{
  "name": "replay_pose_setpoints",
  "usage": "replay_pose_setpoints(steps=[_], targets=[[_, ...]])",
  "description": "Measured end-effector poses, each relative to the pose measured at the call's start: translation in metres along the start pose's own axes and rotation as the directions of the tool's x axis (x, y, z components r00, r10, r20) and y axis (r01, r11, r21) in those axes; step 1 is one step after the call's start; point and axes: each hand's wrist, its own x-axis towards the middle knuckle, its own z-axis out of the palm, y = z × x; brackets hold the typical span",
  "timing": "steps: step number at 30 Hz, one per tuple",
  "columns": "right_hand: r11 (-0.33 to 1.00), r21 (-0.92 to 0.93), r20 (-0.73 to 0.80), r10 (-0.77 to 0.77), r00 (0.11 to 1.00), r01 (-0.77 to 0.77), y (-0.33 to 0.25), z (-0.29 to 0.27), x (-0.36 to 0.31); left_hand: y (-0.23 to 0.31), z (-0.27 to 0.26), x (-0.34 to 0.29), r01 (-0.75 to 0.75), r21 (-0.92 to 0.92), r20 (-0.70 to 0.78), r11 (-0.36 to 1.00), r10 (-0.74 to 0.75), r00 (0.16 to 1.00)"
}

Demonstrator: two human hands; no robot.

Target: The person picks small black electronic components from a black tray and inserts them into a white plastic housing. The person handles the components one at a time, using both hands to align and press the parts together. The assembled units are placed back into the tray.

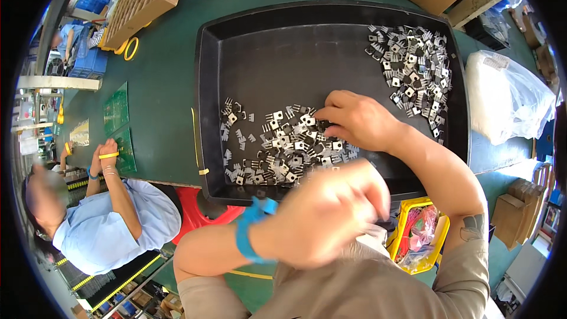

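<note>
A large black tray (283, 71) lies on the green table with many small three-legged transistors in it. One heap of transistors (413, 74) fills its far right corner, and another pile of transistors (286, 142) spreads along the near left part. My right hand (360, 121) reaches into the near pile, its bent fingertips closed on a transistor at the pile's upper right edge. My left hand (331, 212), with a blue strap around the wrist, hovers over the tray's near rim. Motion blurs its fingers, so I cannot tell whether it holds anything.
Left of the tray, a co-worker in light blue (112, 224) sits beside green circuit boards (116, 109). A divided cardboard box (142, 6) and yellow tape (131, 49) lie at the far left. A plastic bag (508, 94) stands right; a yellow bin (437, 248) sits below the tray's near edge.
</note>
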Motion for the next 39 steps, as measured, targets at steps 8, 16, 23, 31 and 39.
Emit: replay_pose_setpoints(steps=[8, 16, 23, 31, 39], targets=[[0.993, -0.116, 0.064, -0.003, 0.998, 0.01, 0.004, 0.005, 0.003, -0.031, -0.084, 0.066, -0.154, -0.424, -0.178, 0.893, 0.085, 0.98], [0.993, -0.056, 0.041, 0.102, 0.994, -0.1, -0.005, -0.016, -0.002, -0.055, -0.097, 0.081, -0.174, -0.449, -0.051, 0.876, 0.169, 0.984], [0.94, 0.261, -0.272, 0.289, 0.918, -0.219, -0.018, -0.048, -0.005, -0.063, -0.101, 0.078, -0.105, -0.36, -0.102, 0.927, 0.073, 0.992], [0.959, 0.267, -0.354, 0.193, 0.915, -0.098, -0.042, -0.054, -0.005, -0.062, -0.098, 0.079, -0.024, -0.366, -0.02, 0.93, 0.018, 1.0], [0.968, 0.242, -0.369, 0.151, 0.917, -0.062, -0.042, -0.053, -0.004, -0.057, -0.097, 0.076, 0.0, -0.35, -0.026, 0.937, -0.01, 1.0]])
